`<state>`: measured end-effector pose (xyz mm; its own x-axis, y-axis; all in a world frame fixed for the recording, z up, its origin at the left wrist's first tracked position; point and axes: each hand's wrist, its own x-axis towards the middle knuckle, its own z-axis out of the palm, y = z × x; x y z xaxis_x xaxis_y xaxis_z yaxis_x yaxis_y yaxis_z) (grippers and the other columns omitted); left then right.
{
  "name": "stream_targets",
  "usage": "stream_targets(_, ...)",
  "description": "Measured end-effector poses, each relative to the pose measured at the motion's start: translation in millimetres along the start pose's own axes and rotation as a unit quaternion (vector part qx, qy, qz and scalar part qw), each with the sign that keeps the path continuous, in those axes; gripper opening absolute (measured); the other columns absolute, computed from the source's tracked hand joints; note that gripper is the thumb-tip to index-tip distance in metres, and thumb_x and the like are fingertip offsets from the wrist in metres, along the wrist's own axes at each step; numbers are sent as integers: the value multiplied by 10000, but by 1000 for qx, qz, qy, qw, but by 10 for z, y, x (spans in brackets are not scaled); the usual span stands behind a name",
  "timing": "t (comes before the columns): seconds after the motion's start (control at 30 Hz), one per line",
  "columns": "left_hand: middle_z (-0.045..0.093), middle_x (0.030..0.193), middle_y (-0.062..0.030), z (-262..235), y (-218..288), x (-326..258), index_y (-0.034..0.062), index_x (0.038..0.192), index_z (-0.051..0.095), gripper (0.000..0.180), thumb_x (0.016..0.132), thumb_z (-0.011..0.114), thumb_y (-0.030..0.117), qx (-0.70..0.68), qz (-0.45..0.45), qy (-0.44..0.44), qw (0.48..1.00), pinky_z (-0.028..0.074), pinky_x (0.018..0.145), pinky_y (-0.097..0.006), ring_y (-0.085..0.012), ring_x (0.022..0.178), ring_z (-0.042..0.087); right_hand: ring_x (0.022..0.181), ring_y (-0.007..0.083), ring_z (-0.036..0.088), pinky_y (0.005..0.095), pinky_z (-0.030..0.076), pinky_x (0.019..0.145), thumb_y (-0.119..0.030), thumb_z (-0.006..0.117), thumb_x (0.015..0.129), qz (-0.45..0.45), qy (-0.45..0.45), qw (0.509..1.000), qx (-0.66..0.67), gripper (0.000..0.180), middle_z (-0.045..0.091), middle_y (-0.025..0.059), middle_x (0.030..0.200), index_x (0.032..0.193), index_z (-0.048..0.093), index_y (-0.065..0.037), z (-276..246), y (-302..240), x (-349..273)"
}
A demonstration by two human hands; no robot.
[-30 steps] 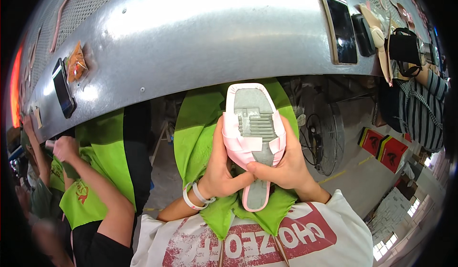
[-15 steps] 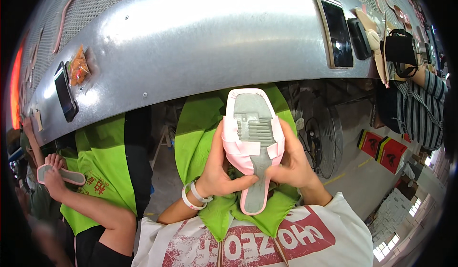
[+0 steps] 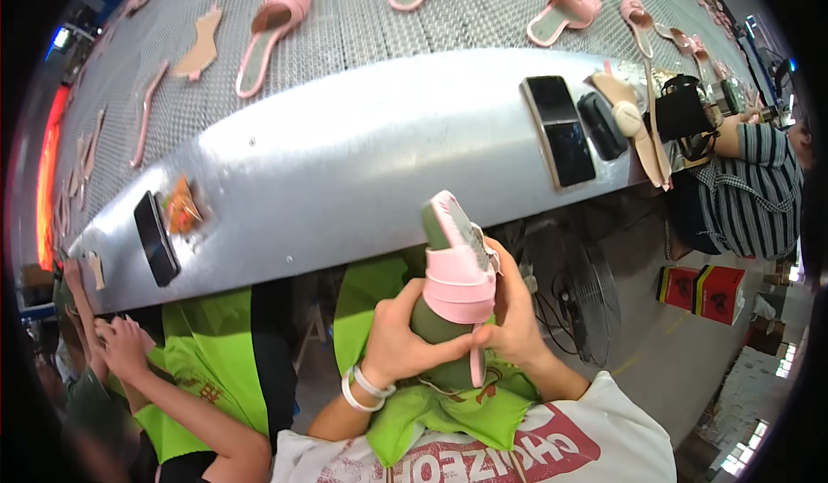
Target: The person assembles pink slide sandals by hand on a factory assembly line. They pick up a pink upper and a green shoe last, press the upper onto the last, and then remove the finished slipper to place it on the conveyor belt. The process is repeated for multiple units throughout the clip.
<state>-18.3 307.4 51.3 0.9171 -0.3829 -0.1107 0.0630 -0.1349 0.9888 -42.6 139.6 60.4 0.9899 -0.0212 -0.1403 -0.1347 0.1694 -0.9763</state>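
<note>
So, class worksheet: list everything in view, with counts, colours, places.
Held slipper: 1, pink and green, centre
Mesh: 1, grey, far side
Other slippers: several, pink, on mesh
Bench: 1, silver, middle
Phones: 2, black, bench left and right
Packet: 1, orange, bench left
Bag-like item: 1, black, bench right
Fan: 1, dark, floor right
Boxes: several, mostly red, floor right
Co-workers: several, green or striped, both sides
Left grip: 1, bare, on slipper
Right grip: 1, bare, on slipper

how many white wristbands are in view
2: both circle the left wrist, below the left hand on the pink sandal; one wristband sits nearer the hand, the other wristband nearer the elbow. Others could be hidden.
</note>
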Motion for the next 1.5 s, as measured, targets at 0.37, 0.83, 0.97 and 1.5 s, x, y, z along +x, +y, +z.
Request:
stream_targets(0.37,656,666,-121,-293,635,-467,4,955,639,609,596,871,438,318,-1,-48,947,539,550,-338,-283,592,681,846,164,592,311,498,732,-546,365,994,-190,41,965,175,611,599,81,1004,1256,476,-5,145,-829,1091)
stream_targets(0.83,619,671,-116,-899,873,242,28,1036,637,570,636,848,375,567,23,141,811,491,570,-402,-309,644,630,821,111,547,221,480,782,53,715,831,-221,240,932,160,306,556,35,946,1091,564,-3,-28,-382,1319)
stream_targets(0.97,690,936,-130,-943,836,446,48,1090,660,481,669,824,212,572,24,140,808,504,768,-400,-311,940,646,739,126,620,238,509,689,19,750,825,-142,182,963,139,208,636,45,848,987,620,6,135,-131,822)
stream_targets(1.5,588,1355,-26,-691,812,128,82,1154,702,382,775,657,106,514,311,51,798,353,1076,-546,-369,1337,427,983,127,609,273,489,869,-188,664,948,-84,-95,982,138,342,663,86,1057,1190,601,45,501,-532,600)
